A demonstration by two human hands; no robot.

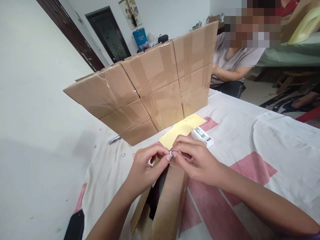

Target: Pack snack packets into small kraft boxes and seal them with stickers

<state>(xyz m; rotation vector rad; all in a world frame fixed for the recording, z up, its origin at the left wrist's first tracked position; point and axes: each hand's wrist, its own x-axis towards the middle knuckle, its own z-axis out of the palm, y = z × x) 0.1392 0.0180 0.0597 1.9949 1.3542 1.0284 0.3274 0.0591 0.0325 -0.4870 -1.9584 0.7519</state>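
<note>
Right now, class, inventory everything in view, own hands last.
Tiny rounded piece: 1, blue-and-white, at fingertips
Open cardboard box: 1, brown, below hands
Upright cardboard panel: 1, brown, beyond hands
Flat thin sheet: 1, yellow, before panel
Small boxy device: 1, white, beside sheet
Patterned cloth: 1, white-red, underneath
Smooth slab: 1, black, lower left
Boxy bag: 1, blue, background
Framed door: 1, black, background
Seated person: 1, grey shirt, upper right
Background clutter: uncountable, mixed, upper edges
Left hand: 1, bare, at piece
Right hand: 1, bare, opposite

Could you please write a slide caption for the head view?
Left hand and right hand pinch a small blue piece over an open cardboard box, near a yellow sheet.
</note>
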